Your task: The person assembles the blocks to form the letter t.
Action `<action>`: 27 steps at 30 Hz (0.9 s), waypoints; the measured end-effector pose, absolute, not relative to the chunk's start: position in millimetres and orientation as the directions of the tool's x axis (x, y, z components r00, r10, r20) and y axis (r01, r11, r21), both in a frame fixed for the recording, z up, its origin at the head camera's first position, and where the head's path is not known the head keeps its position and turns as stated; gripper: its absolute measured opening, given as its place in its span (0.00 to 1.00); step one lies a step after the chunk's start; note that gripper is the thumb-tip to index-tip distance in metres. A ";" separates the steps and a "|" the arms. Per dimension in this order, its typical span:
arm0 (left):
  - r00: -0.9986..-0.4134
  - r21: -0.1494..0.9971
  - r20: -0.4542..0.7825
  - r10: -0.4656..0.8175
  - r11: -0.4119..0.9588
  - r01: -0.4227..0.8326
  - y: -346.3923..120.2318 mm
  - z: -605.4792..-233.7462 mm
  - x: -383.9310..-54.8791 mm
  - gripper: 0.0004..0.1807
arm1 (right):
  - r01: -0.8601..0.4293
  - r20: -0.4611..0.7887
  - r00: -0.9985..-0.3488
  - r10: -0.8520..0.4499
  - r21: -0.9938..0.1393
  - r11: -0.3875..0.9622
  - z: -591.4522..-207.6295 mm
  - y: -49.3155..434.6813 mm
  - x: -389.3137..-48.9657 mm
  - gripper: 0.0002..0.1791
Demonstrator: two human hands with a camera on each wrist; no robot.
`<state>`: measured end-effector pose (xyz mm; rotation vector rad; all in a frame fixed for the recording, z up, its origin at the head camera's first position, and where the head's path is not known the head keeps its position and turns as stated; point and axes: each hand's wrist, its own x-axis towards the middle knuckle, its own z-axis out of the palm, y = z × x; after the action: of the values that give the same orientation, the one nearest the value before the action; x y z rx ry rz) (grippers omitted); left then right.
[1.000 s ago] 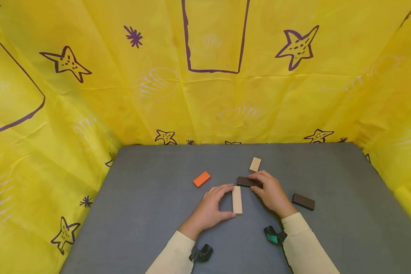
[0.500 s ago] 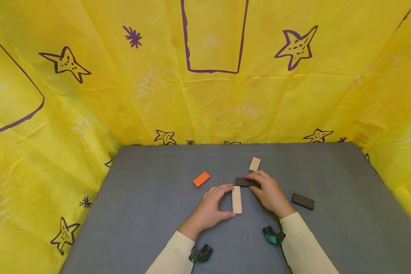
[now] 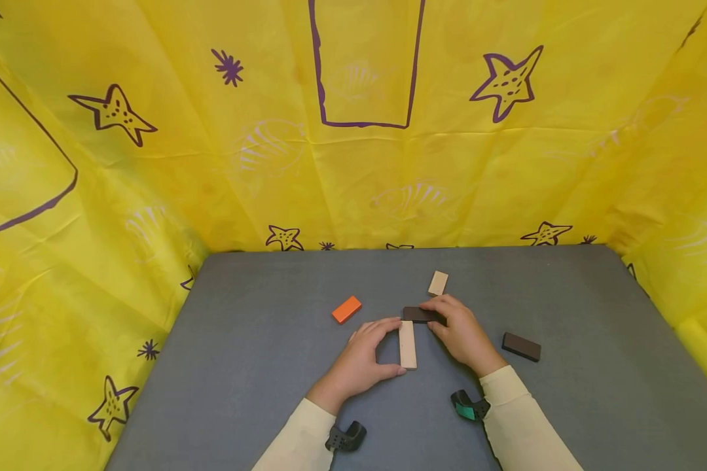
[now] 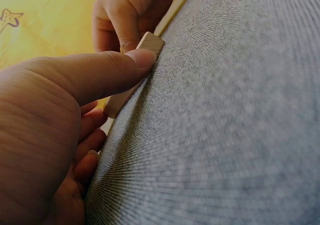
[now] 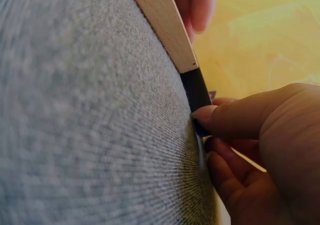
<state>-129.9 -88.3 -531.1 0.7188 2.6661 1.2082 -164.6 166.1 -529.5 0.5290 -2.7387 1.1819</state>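
A pale wooden block [image 3: 408,345] lies flat on the grey table. My left hand [image 3: 362,360] grips it lengthwise, with the thumb at its near end and the fingertips at its far end. Across that far end lies a dark brown block [image 3: 414,314], pinched by my right hand [image 3: 462,330] between thumb and fingers. In the right wrist view the dark block [image 5: 195,87] sits right against the end of the pale block [image 5: 167,27], and the right thumb presses its side. The right fingers cover the dark block's right end in the head view.
An orange block [image 3: 346,310] lies left of the hands, and a second pale block [image 3: 438,283] just beyond the right hand. Another dark brown block [image 3: 521,347] lies right of the right wrist. Yellow patterned cloth [image 3: 365,176] walls the grey table [image 3: 241,366] at the back and sides.
My right hand has slid the dark brown block slightly left, so it now reaches across the far end of the pale block. The left hand keeps its grip in place.
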 end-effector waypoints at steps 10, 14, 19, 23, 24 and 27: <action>-0.875 0.727 0.090 0.477 0.569 0.385 -88.9 -534.6 -130.6 0.46 | -0.359 0.238 -0.932 -0.272 -0.691 0.627 -532.0 167.3 -165.4 0.20; -0.875 0.728 0.086 0.477 0.569 0.382 -88.8 -534.6 -130.4 0.47 | -0.358 0.239 -0.933 -0.269 -0.693 0.626 -532.1 167.9 -164.9 0.20; -0.873 0.734 0.087 0.479 0.562 0.382 -88.4 -535.0 -130.7 0.48 | -0.346 0.233 -0.937 -0.259 -0.702 0.622 -532.6 168.5 -165.0 0.21; -0.874 0.745 0.081 0.478 0.553 0.372 -88.5 -533.5 -130.4 0.49 | -0.330 0.218 -0.943 -0.251 -0.710 0.622 -532.4 169.2 -165.7 0.22; -0.876 0.752 0.078 0.476 0.549 0.366 -88.6 -532.8 -130.1 0.49 | -0.326 0.214 -0.944 -0.250 -0.712 0.621 -532.2 169.3 -165.8 0.22; -0.881 0.777 0.069 0.467 0.529 0.341 -89.2 -531.6 -129.5 0.49 | -0.323 0.209 -0.945 -0.250 -0.717 0.618 -531.5 169.1 -165.8 0.22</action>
<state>-129.5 -89.2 -531.6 0.6963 2.6155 1.2789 -165.8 169.1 -531.5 0.4874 -2.7450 1.2440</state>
